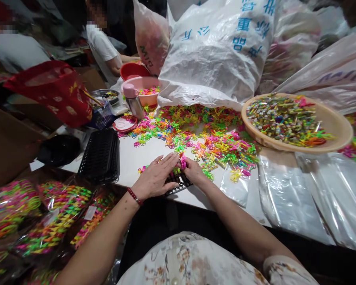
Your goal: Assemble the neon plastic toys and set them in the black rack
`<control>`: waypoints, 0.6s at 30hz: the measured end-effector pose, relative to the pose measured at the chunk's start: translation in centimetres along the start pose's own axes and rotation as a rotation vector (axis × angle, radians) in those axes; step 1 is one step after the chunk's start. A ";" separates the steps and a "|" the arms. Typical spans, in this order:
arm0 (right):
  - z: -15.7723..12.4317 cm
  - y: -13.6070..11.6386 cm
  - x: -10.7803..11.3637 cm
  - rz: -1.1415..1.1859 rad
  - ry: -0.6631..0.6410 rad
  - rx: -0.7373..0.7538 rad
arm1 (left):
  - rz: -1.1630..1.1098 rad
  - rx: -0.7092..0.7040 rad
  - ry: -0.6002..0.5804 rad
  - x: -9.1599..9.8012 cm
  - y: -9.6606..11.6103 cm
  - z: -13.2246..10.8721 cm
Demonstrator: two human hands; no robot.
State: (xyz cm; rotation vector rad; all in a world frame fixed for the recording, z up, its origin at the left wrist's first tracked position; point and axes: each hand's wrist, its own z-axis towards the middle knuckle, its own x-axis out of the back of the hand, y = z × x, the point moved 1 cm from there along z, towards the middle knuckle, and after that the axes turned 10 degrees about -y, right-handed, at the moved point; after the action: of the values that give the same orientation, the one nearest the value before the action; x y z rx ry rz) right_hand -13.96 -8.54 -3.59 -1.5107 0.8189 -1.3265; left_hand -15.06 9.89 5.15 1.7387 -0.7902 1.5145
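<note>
Right fingers (188, 162) pinch a hot-pink plastic bit (183, 162); left hand (157, 175), thumb spread, kinda blocks the black slotted plastic tray (174, 190), neon plastic pile (219, 147) on the far side.

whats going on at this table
A person's right hand pinches a bright pink plastic piece over a black slotted tray, while the left hand is spread over it. Loose neon plastic pieces are heaped just beyond, a stack of black trays lies to the left, and a beige basin of small mixed items sits to the right.

White table (127, 162): heaped colourful plastic pieces (219, 148), black trays (99, 156), clear bags (287, 194).
</note>
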 end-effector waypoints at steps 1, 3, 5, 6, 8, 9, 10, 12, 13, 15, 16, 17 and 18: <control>0.1 0.0 0.0 -0.064 -0.004 0.028 | -0.003 0.000 -0.002 0.0 0.0 0.0; 0.2 -0.2 0.2 -0.163 -0.032 0.077 | -0.010 0.003 -0.007 0.0 0.0 0.0; 0.2 -0.6 0.6 -0.235 -0.078 0.114 | -0.016 0.007 -0.008 0.0 0.0 0.0; 0.2 -0.8 0.8 -0.266 -0.102 0.129 | -0.018 0.010 -0.007 0.0 0.0 0.0; 0.2 -1.1 1.0 -0.322 -0.152 0.148 | -0.020 0.013 0.000 -0.1 0.0 -0.1; 0.3 -1.2 1.1 -0.359 -0.174 0.148 | -0.020 0.012 0.003 -0.1 -0.1 -0.1; 0.4 -1.2 1.1 -0.403 -0.192 0.141 | -0.019 0.010 0.005 -0.1 -0.1 -0.2; 0.6 -1.1 1.0 -0.491 -0.219 0.125 | -0.011 0.003 0.006 0.1 -0.1 -0.1; 0.8 -1.1 0.9 -0.526 -0.227 0.119 | -0.001 0.003 0.008 0.1 -0.1 0.0; 0.9 -1.1 0.7 -0.563 -0.243 0.106 | 0.038 0.003 0.018 0.3 0.0 0.4; 0.9 -1.2 0.7 -0.571 -0.249 0.096 | 0.062 0.000 0.025 0.3 0.1 0.7; 0.6 -1.3 0.9 -0.576 -0.251 0.085 | 0.086 -0.004 0.034 0.2 0.2 1.0; 0.2 -1.4 1.3 -0.580 -0.244 0.081 | 0.106 -0.010 0.040 0.1 0.3 1.3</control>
State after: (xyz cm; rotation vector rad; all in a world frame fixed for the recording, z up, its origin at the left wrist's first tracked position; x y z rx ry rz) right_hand -13.62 -9.17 -1.85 -1.8774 0.1651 -1.5151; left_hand -14.55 8.68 5.17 1.6771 -0.8795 1.6076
